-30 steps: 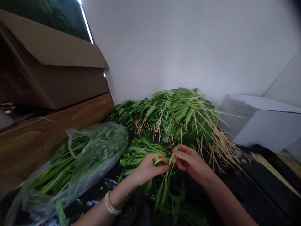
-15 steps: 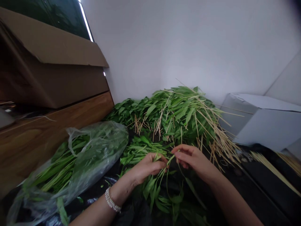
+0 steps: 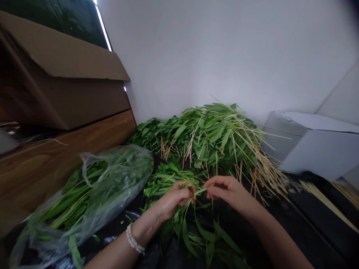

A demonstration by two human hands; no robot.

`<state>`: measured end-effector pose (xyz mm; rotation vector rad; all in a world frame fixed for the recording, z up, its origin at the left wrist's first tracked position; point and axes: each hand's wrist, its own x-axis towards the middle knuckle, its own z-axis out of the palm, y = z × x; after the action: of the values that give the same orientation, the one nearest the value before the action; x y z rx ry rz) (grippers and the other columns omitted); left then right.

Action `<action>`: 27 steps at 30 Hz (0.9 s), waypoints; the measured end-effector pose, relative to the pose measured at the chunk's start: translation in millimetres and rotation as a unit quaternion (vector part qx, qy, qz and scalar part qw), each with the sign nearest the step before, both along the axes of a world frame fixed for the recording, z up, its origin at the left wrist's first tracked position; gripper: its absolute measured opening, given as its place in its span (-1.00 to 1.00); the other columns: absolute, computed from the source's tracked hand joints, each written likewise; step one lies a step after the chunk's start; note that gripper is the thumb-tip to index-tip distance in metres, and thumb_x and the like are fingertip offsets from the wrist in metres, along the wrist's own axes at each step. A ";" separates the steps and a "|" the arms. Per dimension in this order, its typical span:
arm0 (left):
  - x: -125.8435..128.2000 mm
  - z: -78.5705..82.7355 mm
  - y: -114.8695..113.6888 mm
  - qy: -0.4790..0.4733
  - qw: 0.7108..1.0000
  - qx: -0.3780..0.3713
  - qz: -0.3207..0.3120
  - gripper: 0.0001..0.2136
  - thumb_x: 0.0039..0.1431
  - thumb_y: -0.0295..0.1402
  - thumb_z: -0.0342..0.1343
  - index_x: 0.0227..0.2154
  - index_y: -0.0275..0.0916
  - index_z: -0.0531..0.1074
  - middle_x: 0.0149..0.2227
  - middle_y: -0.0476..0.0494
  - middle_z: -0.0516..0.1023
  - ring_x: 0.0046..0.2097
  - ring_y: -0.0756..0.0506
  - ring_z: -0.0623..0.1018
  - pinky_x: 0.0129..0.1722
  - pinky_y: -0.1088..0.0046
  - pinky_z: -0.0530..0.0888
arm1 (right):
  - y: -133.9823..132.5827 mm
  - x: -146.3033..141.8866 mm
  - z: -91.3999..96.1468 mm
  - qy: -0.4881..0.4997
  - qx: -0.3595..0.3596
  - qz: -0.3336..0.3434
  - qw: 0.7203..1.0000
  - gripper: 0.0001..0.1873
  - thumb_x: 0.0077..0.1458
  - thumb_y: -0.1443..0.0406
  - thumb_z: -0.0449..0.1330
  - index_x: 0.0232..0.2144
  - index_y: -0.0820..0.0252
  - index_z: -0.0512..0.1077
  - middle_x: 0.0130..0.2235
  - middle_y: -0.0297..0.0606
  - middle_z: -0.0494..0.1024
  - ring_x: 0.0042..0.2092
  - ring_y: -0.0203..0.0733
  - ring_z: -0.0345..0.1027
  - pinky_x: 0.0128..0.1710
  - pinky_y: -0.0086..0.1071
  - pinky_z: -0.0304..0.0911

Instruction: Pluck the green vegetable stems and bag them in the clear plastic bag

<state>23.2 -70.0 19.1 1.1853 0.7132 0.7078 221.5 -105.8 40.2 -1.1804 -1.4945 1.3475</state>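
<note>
In the lower middle, my left hand [image 3: 179, 196] grips a few leafy green stems [image 3: 183, 218], their long narrow leaves hanging below it. Thumb and fingers of my right hand [image 3: 224, 190] pinch the pale cut end of a green stem [image 3: 201, 191] that runs across to my left hand. Just behind my left hand lies a small heap of green stems [image 3: 168, 177]. Loose long leaves [image 3: 218, 235] droop over the black sheet beneath my hands. A white beaded bracelet [image 3: 133, 239] circles my left wrist.
A large pile of leafy greens with thin wooden sticks [image 3: 215, 130] rests against the white wall. On the left a clear plastic bag [image 3: 117, 186] holds more greens, beside a cardboard box [image 3: 73, 71]. A white box [image 3: 322, 145] and more thin sticks [image 3: 322, 198] are on the right.
My left hand has shifted slightly left. The stem end between my hands now lies flatter, and the leaves hanging beneath have swung.
</note>
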 end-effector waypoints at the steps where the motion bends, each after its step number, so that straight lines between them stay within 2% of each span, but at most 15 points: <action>1: -0.9 0.9 0.6 -0.023 1.000 -0.012 -0.005 -0.93 -0.27 -0.50 0.01 -0.62 -0.32 0.38 -0.66 0.00 0.34 -0.64 0.12 0.08 -0.65 0.55 -0.11 | -1.1 0.9 -0.1 0.011 0.002 0.008 1.000 -0.82 0.00 0.18 0.26 -0.36 0.15 0.53 -0.49 -0.34 0.54 -0.43 -0.32 0.34 -0.37 -0.41 0.22; 4: -5.6 3.2 5.6 -0.138 0.987 -0.079 -0.036 -0.96 -0.23 -0.46 0.01 -0.67 -0.30 0.32 -0.66 0.03 0.27 -0.65 0.13 0.05 -0.66 0.56 -0.05 | -3.9 5.8 -0.8 0.068 0.011 0.016 0.998 -0.85 0.00 0.20 0.28 -0.39 0.16 0.53 -0.53 -0.36 0.51 -0.45 -0.34 0.31 -0.40 -0.43 0.19; 6: -8.5 3.7 9.6 -0.208 0.969 -0.128 -0.042 -0.94 -0.18 -0.44 0.03 -0.66 -0.29 0.28 -0.65 0.04 0.23 -0.63 0.11 0.11 -0.64 0.59 0.05 | -4.9 8.4 -1.0 0.098 0.017 0.012 0.995 -0.85 0.01 0.21 0.28 -0.39 0.16 0.54 -0.54 -0.36 0.50 -0.46 -0.35 0.30 -0.41 -0.44 0.17; 8: -9.0 3.2 11.0 -0.232 0.959 -0.161 -0.035 -0.92 -0.11 -0.42 0.07 -0.61 -0.29 0.29 -0.61 0.02 0.26 -0.56 0.08 0.25 -0.58 0.61 0.17 | -5.0 8.1 -0.6 0.098 0.019 0.019 0.995 -0.84 0.02 0.20 0.28 -0.36 0.16 0.54 -0.53 -0.35 0.51 -0.46 -0.35 0.29 -0.41 -0.44 0.18; 11: -4.6 1.2 5.5 -0.188 0.964 -0.185 -0.033 -0.92 -0.01 -0.39 0.13 -0.46 -0.28 0.35 -0.44 -0.05 0.44 -0.38 0.00 0.44 -0.40 0.52 0.36 | -4.4 2.2 0.3 0.053 0.014 0.045 0.997 -0.84 0.04 0.20 0.25 -0.34 0.13 0.55 -0.48 -0.35 0.53 -0.44 -0.34 0.31 -0.41 -0.44 0.20; 13: -0.5 -0.3 -1.0 -0.122 0.978 -0.162 -0.046 -0.86 0.07 -0.31 0.15 -0.36 -0.26 0.36 -0.39 -0.10 0.50 -0.33 -0.06 0.49 -0.36 0.44 0.40 | -3.9 -3.2 -0.1 0.012 0.020 0.043 0.999 -0.84 0.06 0.21 0.22 -0.31 0.12 0.54 -0.43 -0.34 0.55 -0.39 -0.31 0.36 -0.38 -0.42 0.24; 16: 2.8 -2.9 -7.5 -0.053 0.992 -0.087 -0.072 -0.74 0.17 -0.13 0.08 -0.33 -0.27 0.35 -0.58 -0.03 0.45 -0.50 -0.02 0.44 -0.51 0.50 0.30 | -3.0 -9.1 -3.1 -0.075 0.078 -0.005 0.994 -0.84 0.10 0.26 0.17 -0.26 0.12 0.52 -0.35 -0.31 0.56 -0.32 -0.24 0.41 -0.29 -0.36 0.28; 18: 2.5 -4.8 -7.5 -0.042 0.995 -0.047 -0.075 -0.70 0.19 -0.09 0.05 -0.35 -0.27 0.35 -0.69 0.08 0.33 -0.60 0.04 0.34 -0.57 0.54 0.21 | -2.9 -11.4 -5.8 -0.150 0.148 -0.027 0.977 -0.84 0.13 0.29 0.14 -0.25 0.11 0.50 -0.30 -0.30 0.56 -0.28 -0.22 0.41 -0.24 -0.33 0.28; 21: 0.3 -7.7 -3.1 -0.023 0.997 -0.029 -0.075 -0.72 0.18 -0.12 0.07 -0.38 -0.28 0.37 -0.75 0.15 0.21 -0.65 0.07 0.26 -0.62 0.56 0.11 | -4.6 -14.5 -8.7 -0.240 0.243 -0.016 0.940 -0.79 0.20 0.33 0.05 -0.19 0.10 0.46 -0.23 -0.26 0.54 -0.20 -0.18 0.40 -0.17 -0.30 0.25; 24: -1.1 -9.1 0.3 -0.005 0.997 -0.037 -0.072 -0.76 0.19 -0.17 0.05 -0.40 -0.27 0.37 -0.76 0.15 0.21 -0.67 0.08 0.23 -0.65 0.56 0.04 | -8.5 -19.0 -10.2 -0.307 0.286 -0.002 0.908 -0.75 0.26 0.34 -0.06 -0.14 0.13 0.39 -0.19 -0.19 0.49 -0.15 -0.14 0.35 -0.14 -0.26 0.21; 27: -1.7 -8.0 0.2 0.009 0.996 -0.037 -0.079 -0.73 0.19 -0.14 0.03 -0.43 -0.27 0.37 -0.75 0.15 0.19 -0.68 0.08 0.20 -0.65 0.55 0.02 | -12.6 -24.3 -10.7 -0.372 0.295 0.007 0.880 -0.77 0.24 0.38 -0.11 -0.31 0.16 0.35 -0.30 -0.21 0.43 -0.26 -0.17 0.29 -0.24 -0.30 0.19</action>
<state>21.6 -69.8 11.1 1.1667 0.6477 0.5356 197.3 -118.4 29.6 -1.3192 -2.2317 0.3342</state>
